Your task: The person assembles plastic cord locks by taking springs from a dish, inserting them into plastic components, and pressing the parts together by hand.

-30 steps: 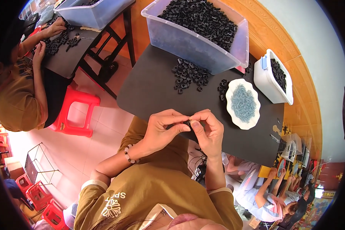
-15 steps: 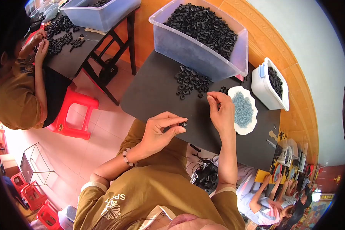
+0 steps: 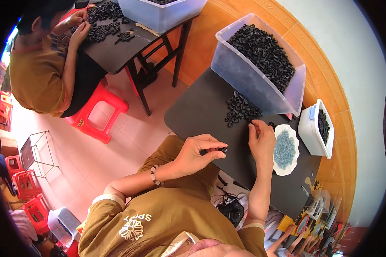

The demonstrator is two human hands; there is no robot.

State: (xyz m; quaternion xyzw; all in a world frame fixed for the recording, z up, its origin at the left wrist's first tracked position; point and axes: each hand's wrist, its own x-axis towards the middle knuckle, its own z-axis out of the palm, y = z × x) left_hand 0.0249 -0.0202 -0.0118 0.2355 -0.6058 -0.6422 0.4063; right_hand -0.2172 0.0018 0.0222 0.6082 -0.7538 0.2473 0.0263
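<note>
My left hand (image 3: 195, 156) pinches a small black plastic part (image 3: 222, 150) between thumb and fingertips, over the near edge of the dark table. More black shows between its fingers, partly hidden. My right hand (image 3: 263, 141) is closed in a pinch beside a loose pile of black plastic parts (image 3: 241, 109). Whatever its fingertips hold is too small to make out. Just right of that hand sits a white scalloped dish (image 3: 280, 172) holding tiny pale blue-grey pieces (image 3: 284, 150).
Behind the pile stands a large translucent tub (image 3: 246, 73) full of black parts. A small white tub (image 3: 309, 139) of similar parts is at the right. At the left, another person (image 3: 38, 81) handles black parts at a second table (image 3: 111, 58), near a red stool (image 3: 105, 109).
The whole view has shifted, so the tables sit further right and lower in it. My right hand has come a little nearer the loose pile. The left still pinches its black part.
</note>
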